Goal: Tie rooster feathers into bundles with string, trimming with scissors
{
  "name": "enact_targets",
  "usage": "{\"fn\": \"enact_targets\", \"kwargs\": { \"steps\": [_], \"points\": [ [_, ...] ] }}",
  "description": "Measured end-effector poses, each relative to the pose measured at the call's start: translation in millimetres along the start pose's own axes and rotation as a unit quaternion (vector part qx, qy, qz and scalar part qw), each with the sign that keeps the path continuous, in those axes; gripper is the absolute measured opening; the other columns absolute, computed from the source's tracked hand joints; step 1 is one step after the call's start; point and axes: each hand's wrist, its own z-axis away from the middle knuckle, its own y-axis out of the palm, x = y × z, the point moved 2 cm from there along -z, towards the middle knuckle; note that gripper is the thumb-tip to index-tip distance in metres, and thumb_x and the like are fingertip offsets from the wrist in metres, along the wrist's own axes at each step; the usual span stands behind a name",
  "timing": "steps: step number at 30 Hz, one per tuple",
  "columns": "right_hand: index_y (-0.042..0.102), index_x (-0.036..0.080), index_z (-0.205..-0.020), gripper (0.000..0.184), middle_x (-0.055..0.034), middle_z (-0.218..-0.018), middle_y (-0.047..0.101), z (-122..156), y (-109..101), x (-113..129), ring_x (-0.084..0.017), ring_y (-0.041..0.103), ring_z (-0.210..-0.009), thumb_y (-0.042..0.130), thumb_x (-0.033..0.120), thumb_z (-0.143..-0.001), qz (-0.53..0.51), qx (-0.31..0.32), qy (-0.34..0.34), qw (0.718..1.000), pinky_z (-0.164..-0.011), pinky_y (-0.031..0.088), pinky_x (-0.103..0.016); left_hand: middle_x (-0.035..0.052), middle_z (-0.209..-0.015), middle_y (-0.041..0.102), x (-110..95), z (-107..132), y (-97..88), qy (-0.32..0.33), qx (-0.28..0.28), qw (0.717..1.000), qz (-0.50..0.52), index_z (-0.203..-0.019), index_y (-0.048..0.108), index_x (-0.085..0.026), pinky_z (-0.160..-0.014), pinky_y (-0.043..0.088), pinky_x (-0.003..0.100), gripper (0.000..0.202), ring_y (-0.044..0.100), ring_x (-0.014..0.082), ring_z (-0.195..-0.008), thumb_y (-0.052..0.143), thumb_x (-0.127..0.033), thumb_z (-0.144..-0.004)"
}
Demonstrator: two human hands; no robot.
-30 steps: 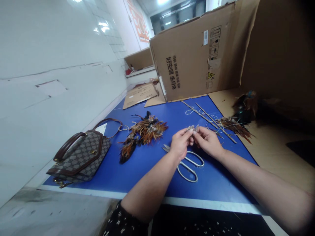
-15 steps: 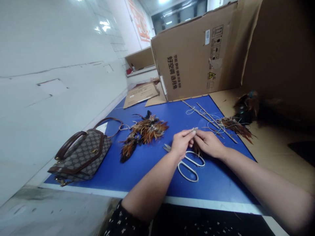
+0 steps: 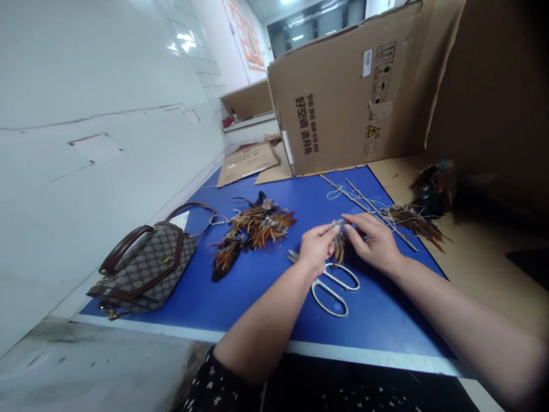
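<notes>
My left hand (image 3: pixel 316 247) pinches the top of a small bunch of brown feathers (image 3: pixel 338 245) that hangs between my two hands above the blue table (image 3: pixel 266 286). My right hand (image 3: pixel 372 240) is close beside it, its fingertips closed at the bunch's top. Metal scissors (image 3: pixel 330 283) lie on the table just under my hands. A pile of orange-brown feathers (image 3: pixel 249 230) lies to the left of them.
A patterned handbag (image 3: pixel 143 269) rests at the table's left front. Thin sticks with white thread (image 3: pixel 369 205) and more feathers (image 3: pixel 414 222) lie at the right. A large cardboard box (image 3: pixel 343 91) stands behind, and dark feathers (image 3: pixel 433 186) lie on cardboard at the far right.
The feather bunch has turned to hang downward between my hands. Both hands shifted slightly right and my right hand lifted a little.
</notes>
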Motion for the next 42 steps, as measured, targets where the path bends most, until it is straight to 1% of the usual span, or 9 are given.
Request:
{"fn": "enact_targets", "kwargs": {
  "steps": [7, 11, 18, 20, 26, 34, 36, 39, 42],
  "points": [
    [0.054, 0.028, -0.154, 0.051, -0.0103, -0.112, 0.072, 6.0, 4.2, -7.5, -0.024, 0.071, -0.1, 0.055, 0.023, -0.103, 0.019, 0.029, -0.031, 0.999, -0.094, 0.06, -0.04, -0.0079, -0.044, 0.044, 0.5, 2.7, 0.8, -0.008, 0.036, 0.999, -0.033, -0.099, 0.076, -0.01, -0.041, 0.017, 0.021, 0.055, 0.032, 0.0039, -0.038, 0.087, -0.055, -0.07],
    [0.058, 0.03, -0.151, 0.049, -0.0104, -0.116, 0.072, 6.3, 4.3, -9.0, -0.023, 0.071, -0.103, 0.053, 0.019, -0.103, 0.007, 0.045, -0.05, 0.998, -0.093, 0.06, -0.039, -0.007, -0.044, 0.045, 0.9, 1.7, 0.0, -0.005, 0.046, 0.997, -0.058, -0.093, 0.075, -0.011, -0.042, 0.017, 0.022, 0.052, 0.031, 0.004, -0.038, 0.084, -0.057, -0.072],
    [0.059, 0.029, -0.15, 0.055, -0.0121, -0.134, 0.066, 6.0, 7.9, -5.3, -0.025, 0.068, -0.119, 0.048, 0.01, -0.1, -0.039, 0.093, -0.06, 0.993, -0.103, 0.058, -0.043, -0.0058, -0.045, 0.044, -1.8, 2.8, -0.3, 0.004, 0.052, 0.996, -0.071, -0.072, 0.068, -0.013, -0.044, 0.018, 0.024, 0.048, 0.033, 0.0044, -0.041, 0.083, -0.059, -0.072],
    [0.059, 0.029, -0.15, 0.055, -0.0121, -0.134, 0.067, 6.2, 8.6, -4.4, -0.025, 0.067, -0.12, 0.048, 0.01, -0.099, -0.053, 0.097, -0.058, 0.992, -0.104, 0.057, -0.045, -0.006, -0.046, 0.044, -2.7, 2.8, -0.9, 0.002, 0.051, 0.997, -0.065, -0.074, 0.069, -0.013, -0.045, 0.019, 0.024, 0.048, 0.033, 0.0042, -0.042, 0.084, -0.058, -0.071],
    [0.059, 0.03, -0.15, 0.055, -0.0121, -0.134, 0.067, 3.0, 3.7, -2.5, -0.026, 0.065, -0.123, 0.054, 0.011, -0.098, -0.07, 0.041, -0.048, 0.996, -0.107, 0.054, -0.046, -0.0058, -0.047, 0.045, -5.3, 2.4, -1.5, 0.003, 0.058, 0.997, -0.049, -0.084, 0.075, -0.011, -0.046, 0.02, 0.023, 0.048, 0.033, 0.0042, -0.042, 0.084, -0.057, -0.073],
    [0.07, 0.028, -0.138, 0.045, -0.0111, -0.128, 0.07, 1.4, 3.9, 1.0, -0.024, 0.069, -0.117, 0.051, 0.013, -0.1, -0.085, 0.092, -0.065, 0.99, -0.103, 0.057, -0.043, -0.0068, -0.047, 0.041, -5.8, 2.7, -3.3, 0.003, 0.033, 0.999, -0.043, -0.074, 0.07, -0.013, -0.046, 0.018, 0.022, 0.044, 0.032, 0.0039, -0.043, 0.087, -0.053, -0.069],
    [0.071, 0.027, -0.136, 0.041, -0.0113, -0.127, 0.071, 2.0, 3.9, 1.6, -0.024, 0.069, -0.115, 0.053, 0.017, -0.1, -0.099, 0.08, -0.042, 0.991, -0.102, 0.057, -0.043, -0.006, -0.049, 0.044, -5.8, 2.7, -3.1, 0.002, 0.033, 0.999, -0.034, -0.079, 0.074, -0.012, -0.046, 0.019, 0.022, 0.044, 0.033, 0.0041, -0.044, 0.089, -0.052, -0.068],
    [0.062, 0.025, -0.147, 0.046, -0.0123, -0.129, 0.071, 4.2, 4.9, 0.4, -0.02, 0.072, -0.09, 0.058, 0.029, -0.101, -0.146, 0.064, 0.07, 0.985, -0.084, 0.062, -0.04, -0.0049, -0.052, 0.048, -5.4, 1.7, -2.9, 0.001, 0.028, 0.999, -0.025, -0.101, 0.08, -0.012, -0.047, 0.021, 0.022, 0.051, 0.033, 0.0044, -0.046, 0.088, -0.051, -0.07],
    [0.052, 0.019, -0.154, 0.058, -0.0096, -0.106, 0.075, 7.1, 10.2, 0.1, -0.016, 0.064, -0.065, 0.06, 0.043, -0.101, -0.24, 0.114, 0.194, 0.944, -0.065, 0.06, -0.035, 0.002, -0.07, 0.064, -5.2, -2.2, -5.1, 0.047, -0.007, 0.999, -0.026, -0.103, 0.083, -0.015, -0.055, 0.038, 0.024, 0.045, 0.048, 0.0072, -0.056, 0.088, -0.048, -0.072]
  ]
}}
